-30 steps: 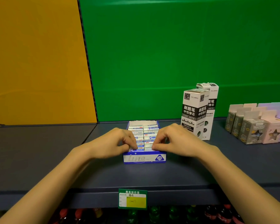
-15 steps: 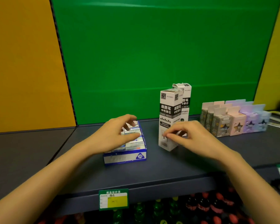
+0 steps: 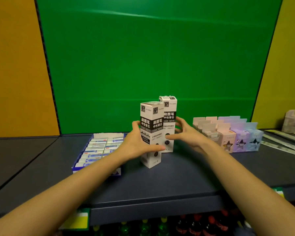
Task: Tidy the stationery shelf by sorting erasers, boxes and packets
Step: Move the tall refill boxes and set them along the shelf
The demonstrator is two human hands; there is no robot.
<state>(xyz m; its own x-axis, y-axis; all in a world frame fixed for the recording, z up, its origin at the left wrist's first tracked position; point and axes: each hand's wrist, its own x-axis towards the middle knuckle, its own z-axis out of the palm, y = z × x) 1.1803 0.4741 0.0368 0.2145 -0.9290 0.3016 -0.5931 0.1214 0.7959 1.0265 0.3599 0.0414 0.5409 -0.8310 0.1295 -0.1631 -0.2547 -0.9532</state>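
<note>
Two tall white-and-black refill boxes stand mid-shelf, the front box (image 3: pixel 152 116) a little left of the rear box (image 3: pixel 169 108). My left hand (image 3: pixel 136 143) wraps the front box, thumb flat across its face and fingers behind its left side. Spread fingers of my right hand (image 3: pixel 189 135) cup the rear box's right side, and its thumb touches the boxes' fronts. To the left, a blue tray (image 3: pixel 75 168) holds two rows of wrapped erasers (image 3: pixel 99 147); my left forearm hides its front right corner. Pastel star-window packets (image 3: pixel 240 138) stand in rows on the right.
The dark shelf (image 3: pixel 160 184) runs left and right, with green and yellow back panels behind it. Flat rulers (image 3: pixel 283 142) and a clear packet (image 3: pixel 290 120) lie at the far right. A price tag (image 3: pixel 80 217) hangs on the front lip, above bottles (image 3: pixel 194 225) below.
Both hands left the eraser tray and moved right to the tall boxes. My left hand now grips the front box; my right hand moved behind to the rear box. The view panned right.
</note>
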